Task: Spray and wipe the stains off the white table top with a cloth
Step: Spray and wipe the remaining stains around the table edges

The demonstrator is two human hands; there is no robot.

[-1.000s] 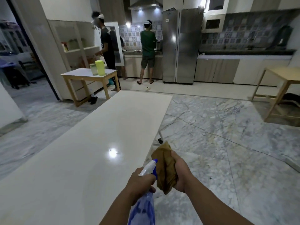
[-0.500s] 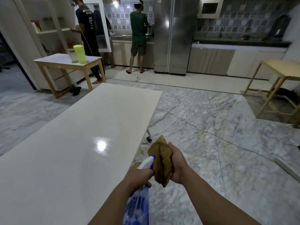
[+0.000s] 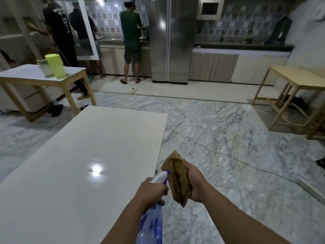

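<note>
The long white table top [image 3: 84, 155] stretches away on my left, glossy, with a light reflection and no stain that I can make out. My left hand [image 3: 152, 191] grips the neck of a clear blue spray bottle [image 3: 152, 224] with a white nozzle, held over the table's right edge. Just to its right, my right hand [image 3: 195, 182] holds a bunched brown cloth [image 3: 177, 178] above the floor, beside the table. The cloth nearly touches the bottle's nozzle.
A small wooden table [image 3: 26, 74] with a yellow-green jug [image 3: 55, 66] stands at far left. Two people [image 3: 131, 37] stand at the kitchen counter beyond. Cables [image 3: 193, 143] trail over the marble floor. Another wooden table [image 3: 295, 76] is at right.
The view has tilted down and moved closer along the table. Both hands stay together by the table's right edge, still holding the bottle and cloth.
</note>
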